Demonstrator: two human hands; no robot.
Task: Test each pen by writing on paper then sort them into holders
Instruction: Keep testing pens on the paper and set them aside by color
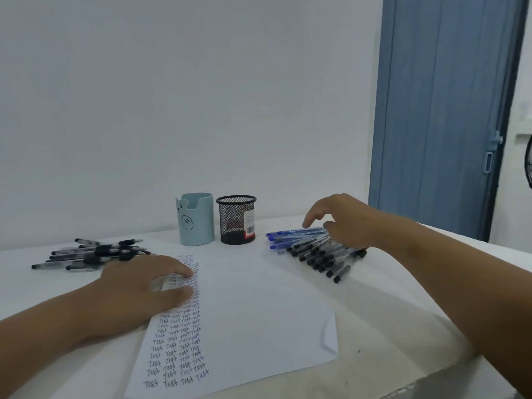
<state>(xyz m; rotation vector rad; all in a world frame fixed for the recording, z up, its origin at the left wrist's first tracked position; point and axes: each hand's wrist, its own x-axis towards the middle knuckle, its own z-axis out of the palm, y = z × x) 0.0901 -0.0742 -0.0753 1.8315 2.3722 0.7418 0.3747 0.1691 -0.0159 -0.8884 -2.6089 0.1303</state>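
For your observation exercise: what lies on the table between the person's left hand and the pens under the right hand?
In the head view, only the sheet of paper, its right part blank, between left hand and pens.

- You're in a plain room, likely a home or small office: bare white wall (172, 96), blue folding door (443, 110).
- Your white worktop (403, 298) carries pens (313, 249), paper (253, 312) and two holders (197, 218).

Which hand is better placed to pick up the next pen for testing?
The right hand: it hovers with loose fingers directly over the blue and black pens on the right. The left hand lies flat on the paper, holding it steady.
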